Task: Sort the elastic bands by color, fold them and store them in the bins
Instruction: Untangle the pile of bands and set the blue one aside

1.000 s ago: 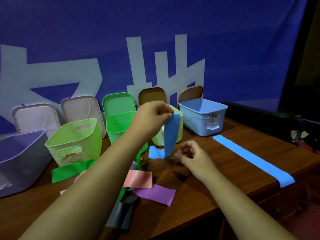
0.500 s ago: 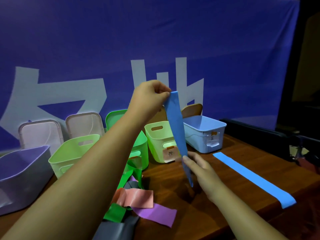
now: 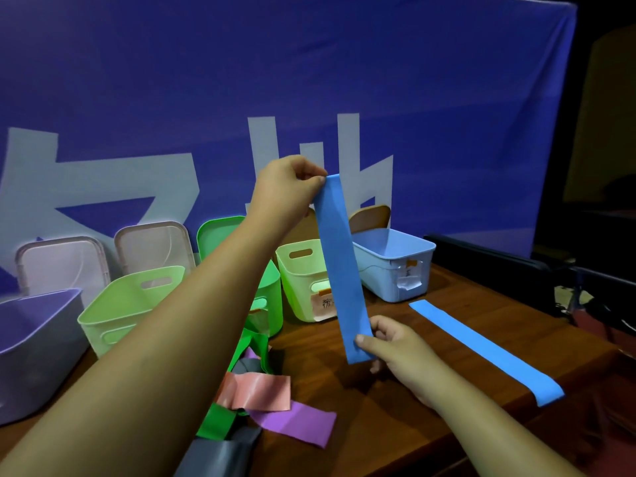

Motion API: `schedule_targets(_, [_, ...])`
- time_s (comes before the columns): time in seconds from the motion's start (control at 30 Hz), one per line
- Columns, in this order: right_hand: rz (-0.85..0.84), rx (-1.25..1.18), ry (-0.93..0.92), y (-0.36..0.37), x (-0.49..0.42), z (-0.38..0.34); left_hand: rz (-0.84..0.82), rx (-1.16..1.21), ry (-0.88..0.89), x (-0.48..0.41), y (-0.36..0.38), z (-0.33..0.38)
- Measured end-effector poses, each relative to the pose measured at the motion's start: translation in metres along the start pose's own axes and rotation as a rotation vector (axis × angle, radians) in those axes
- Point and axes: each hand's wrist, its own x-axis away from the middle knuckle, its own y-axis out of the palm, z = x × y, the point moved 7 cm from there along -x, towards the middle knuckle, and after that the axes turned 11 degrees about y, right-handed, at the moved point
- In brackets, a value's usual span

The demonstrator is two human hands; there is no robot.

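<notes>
Head view, largest first. We note a blue backdrop (image 3: 309,80) with pale lettering behind everything, and a brown wooden worktop (image 3: 430,390) below it.

Bins in a row along the back of the worktop, from the left:
- purple bin (image 3: 34,339)
- light green bin (image 3: 113,315)
- darker green bin (image 3: 273,297), mostly hidden by the left forearm
- pale yellow-green bin (image 3: 299,280) with a paper label
- light blue bin (image 3: 395,270)

Lids lean on the backdrop behind them: two pinkish lids (image 3: 62,266), a green lid (image 3: 220,232) and a brown lid (image 3: 371,218).

A flat blue band (image 3: 481,349) lies stretched out on the worktop, right of both hands and apart from them.

The held blue band (image 3: 344,270) is in the air, nearly upright, its lower end leaning a little to the right, in front of the pale yellow-green and light blue bins. It spans from one hand to the other.

Loose pile under the left forearm: a pink band (image 3: 258,390), a purple band (image 3: 299,425), a green band (image 3: 220,421) and a grey band (image 3: 223,456), overlapping.

Left hand (image 3: 285,191): raised, fingers curled, pinching the top end of the held band. Right hand (image 3: 402,356): low, just above the worktop, pinching the bottom end between thumb and fingers.
</notes>
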Motion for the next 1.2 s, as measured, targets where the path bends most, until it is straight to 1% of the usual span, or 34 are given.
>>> schedule_targets(0.07, [0.006,0.032,0.028,-0.002,0.0,0.004,-0.005,0.006,-0.016,-0.001,0.003,-0.003])
schedule_targets(0.27, [-0.031,-0.008,0.092,-0.004,0.006,0.009,-0.007,0.022,-0.064,-0.004,0.016,-0.015])
schedule_targets(0.4, [-0.001,0.094,0.088,-0.013,0.015,0.006,-0.032,-0.005,-0.077,-0.005,0.031,-0.025])
schedule_targets(0.53, [0.037,0.182,0.083,-0.034,0.024,0.005,-0.032,0.016,-0.132,-0.006,0.054,-0.04])
schedule_targets(0.73, [0.149,0.245,0.132,-0.098,0.043,0.017,-0.072,0.082,-0.206,0.001,0.108,-0.055])
schedule_targets(0.87, [0.264,0.314,0.195,-0.148,0.06,0.03,-0.093,0.109,-0.226,0.017,0.15,-0.058])
schedule_targets(0.93, [0.316,0.353,0.224,-0.169,0.068,0.034,-0.101,0.151,-0.294,0.028,0.172,-0.066])
schedule_targets(1.03, [0.394,0.35,0.259,-0.193,0.079,0.038,-0.131,0.28,-0.396,0.046,0.208,-0.072])
schedule_targets(1.2, [0.482,0.36,0.325,-0.222,0.089,0.048,-0.203,0.378,-0.472,0.068,0.261,-0.077])
